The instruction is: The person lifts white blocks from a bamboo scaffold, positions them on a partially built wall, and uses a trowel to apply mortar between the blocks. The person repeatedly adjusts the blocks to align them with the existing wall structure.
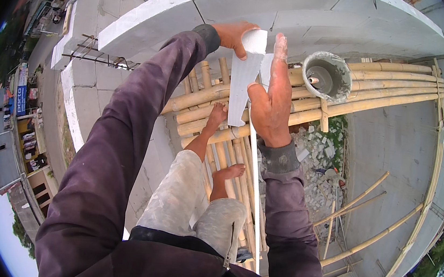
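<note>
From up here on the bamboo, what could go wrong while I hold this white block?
1. The white block piece is held between the left hand and right hand over open gaps; a slip would likely send it down onto the rubble.
2. Bare feet rest on round bamboo poles; footing looks precarious.
3. The mortar bucket sits on the poles and might tip.

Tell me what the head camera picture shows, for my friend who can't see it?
A person standing barefoot on a bamboo scaffold high above the ground holds a white block between the left hand and right hand, beside a white block wall. A mortar-smeared bucket sits on the poles.
</note>
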Demonstrator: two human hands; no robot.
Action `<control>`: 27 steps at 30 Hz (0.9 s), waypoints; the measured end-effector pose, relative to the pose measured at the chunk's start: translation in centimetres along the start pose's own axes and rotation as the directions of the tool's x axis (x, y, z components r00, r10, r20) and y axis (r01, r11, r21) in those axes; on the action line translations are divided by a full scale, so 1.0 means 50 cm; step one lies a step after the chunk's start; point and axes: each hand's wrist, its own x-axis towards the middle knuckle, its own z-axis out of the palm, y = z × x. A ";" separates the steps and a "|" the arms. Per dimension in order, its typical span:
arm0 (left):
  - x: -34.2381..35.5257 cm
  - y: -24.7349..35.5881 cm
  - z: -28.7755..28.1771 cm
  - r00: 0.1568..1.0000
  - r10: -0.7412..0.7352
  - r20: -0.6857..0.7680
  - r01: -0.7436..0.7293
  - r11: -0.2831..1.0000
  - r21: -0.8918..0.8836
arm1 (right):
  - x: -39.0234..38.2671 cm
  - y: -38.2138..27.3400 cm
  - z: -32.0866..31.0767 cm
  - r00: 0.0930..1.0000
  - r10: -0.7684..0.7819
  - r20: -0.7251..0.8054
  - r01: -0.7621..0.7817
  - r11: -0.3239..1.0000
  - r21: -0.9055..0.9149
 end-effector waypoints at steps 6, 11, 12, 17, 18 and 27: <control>0.021 -0.014 0.008 0.998 0.057 0.023 -0.057 0.998 0.013 | 0.082 0.127 0.042 0.960 0.271 -0.064 -0.270 0.963 0.025; 0.016 -0.018 -0.003 0.999 0.016 0.034 -0.017 1.000 0.007 | -0.208 0.119 0.035 0.945 0.324 -0.048 -0.324 0.946 -0.005; 0.015 -0.018 -0.004 0.999 0.018 0.027 -0.019 1.000 0.019 | -0.273 0.093 0.037 0.933 0.358 -0.046 -0.357 0.934 0.033; 0.007 -0.015 0.003 1.000 0.019 0.002 -0.019 0.998 0.054 | -0.228 0.061 0.025 0.948 0.317 -0.035 -0.316 0.948 0.032; 0.003 -0.014 0.007 1.000 0.012 0.000 -0.012 0.999 0.042 | -0.159 0.072 0.007 0.974 0.219 -0.067 -0.220 0.975 -0.011; 0.001 -0.040 0.007 0.992 0.087 -0.090 -0.077 0.991 0.110 | -0.105 0.241 0.050 0.937 0.299 -0.183 -0.307 0.951 -0.019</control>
